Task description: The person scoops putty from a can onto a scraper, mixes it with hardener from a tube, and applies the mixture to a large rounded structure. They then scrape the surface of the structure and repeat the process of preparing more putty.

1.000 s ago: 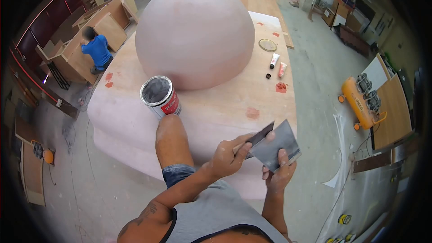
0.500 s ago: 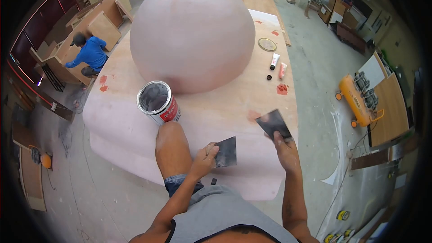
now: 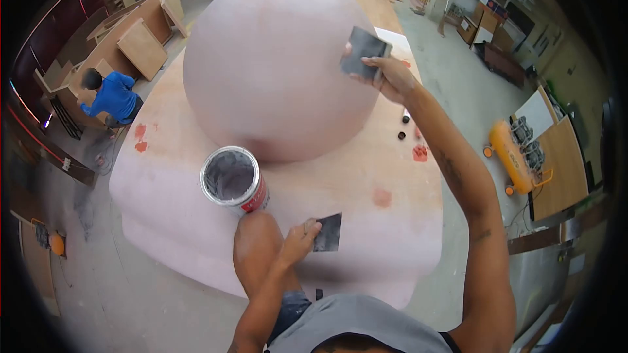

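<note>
R hand [image 3: 391, 78] w/ spreader [image 3: 364, 51] by dome [image 3: 275, 59] — 1 can [image 3: 254, 200] nr knee [image 3: 256, 230]

Two dark flat scrapers [image 3: 329, 232] are in view, one in the left hand [image 3: 298, 242] and one in the right hand [image 3: 392, 80], along with one open tin [image 3: 258, 195] and one large dome [image 3: 275, 59]. Two black caps [image 3: 401, 135] show at the right, and five red patches [image 3: 419, 153] stand out, two left and three right. Two other people [image 3: 114, 97] are visible, one only partly, and one orange compressor [image 3: 509, 153] at the right.
</note>
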{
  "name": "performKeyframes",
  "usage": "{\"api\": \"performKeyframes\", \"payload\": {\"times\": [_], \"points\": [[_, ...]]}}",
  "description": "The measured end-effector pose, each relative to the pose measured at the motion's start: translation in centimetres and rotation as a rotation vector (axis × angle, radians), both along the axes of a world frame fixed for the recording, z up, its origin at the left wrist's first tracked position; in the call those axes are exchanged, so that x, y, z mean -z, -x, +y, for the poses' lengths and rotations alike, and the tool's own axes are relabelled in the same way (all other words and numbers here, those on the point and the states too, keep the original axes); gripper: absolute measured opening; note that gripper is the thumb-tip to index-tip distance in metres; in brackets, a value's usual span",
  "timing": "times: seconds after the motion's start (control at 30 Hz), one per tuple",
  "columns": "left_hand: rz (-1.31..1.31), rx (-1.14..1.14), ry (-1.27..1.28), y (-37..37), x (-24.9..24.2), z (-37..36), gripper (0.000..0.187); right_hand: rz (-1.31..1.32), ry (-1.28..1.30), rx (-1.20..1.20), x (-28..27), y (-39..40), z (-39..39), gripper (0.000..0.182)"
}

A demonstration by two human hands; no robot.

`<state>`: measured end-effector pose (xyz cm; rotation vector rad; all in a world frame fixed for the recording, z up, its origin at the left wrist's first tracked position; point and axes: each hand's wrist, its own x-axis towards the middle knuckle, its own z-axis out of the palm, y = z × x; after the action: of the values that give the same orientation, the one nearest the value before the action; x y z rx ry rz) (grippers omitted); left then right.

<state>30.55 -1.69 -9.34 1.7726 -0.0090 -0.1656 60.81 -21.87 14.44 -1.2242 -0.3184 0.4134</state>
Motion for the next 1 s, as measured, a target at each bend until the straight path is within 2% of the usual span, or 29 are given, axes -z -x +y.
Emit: {"api": "performKeyframes", "payload": {"times": [0.07,0.13,0.17,0.23,0.33,0.47,0.6,0.67,0.7,0.77,0.83,0.9,1.0], "points": [[0.041,0.020,0.025,-0.1,-0.7,0.0,0.036,-0.231,0.325,0.083,-1.8,-3.6,2.9,0.044],[0.060,0.056,0.028,-0.4,-0.5,-0.1,0.036,-0.745,0.951,0.061,-5.0,-6.4,5.4,0.047],[0.060,0.053,0.027,-0.5,-0.2,-0.3,0.036,-0.746,0.948,0.059,-5.9,-7.7,6.7,0.047],[0.001,0.039,0.043,-1.0,-0.4,-0.4,0.036,-1.197,1.212,0.092,-7.1,-10.5,9.4,0.047],[0.034,0.059,0.021,-1.2,-1.4,-0.2,0.036,-1.287,1.332,0.127,-8.3,-14.8,12.7,0.051],[0.057,0.057,0.004,-1.3,-0.1,0.0,0.035,-1.461,1.387,0.163,-7.7,-21.0,14.7,0.056],[0.040,0.012,0.053,-1.5,-0.7,0.1,0.034,-1.301,1.580,0.205,-7.2,-19.6,15.5,0.066],[0.071,0.009,0.061,-1.6,-1.2,0.2,0.034,-1.341,1.514,0.297,-5.4,-19.4,14.7,0.056],[0.076,0.012,0.067,-1.5,-1.2,0.0,0.034,-1.337,1.520,0.292,-4.4,-18.8,14.4,0.056],[0.081,0.033,0.053,-1.6,-1.1,-0.1,0.032,-1.376,1.424,0.465,-2.1,-17.0,13.6,0.058],[0.050,0.039,0.047,-1.5,-0.9,-0.3,0.032,-1.382,1.403,0.480,0.0,-15.6,13.0,0.063],[0.024,0.048,0.038,-1.3,-0.7,-0.4,0.032,-1.471,1.351,0.602,1.9,-14.2,12.3,0.068],[0.026,0.074,0.037,-1.2,-0.7,-0.5,0.032,-1.495,1.324,0.625,3.9,-12.3,11.6,0.064]]}}
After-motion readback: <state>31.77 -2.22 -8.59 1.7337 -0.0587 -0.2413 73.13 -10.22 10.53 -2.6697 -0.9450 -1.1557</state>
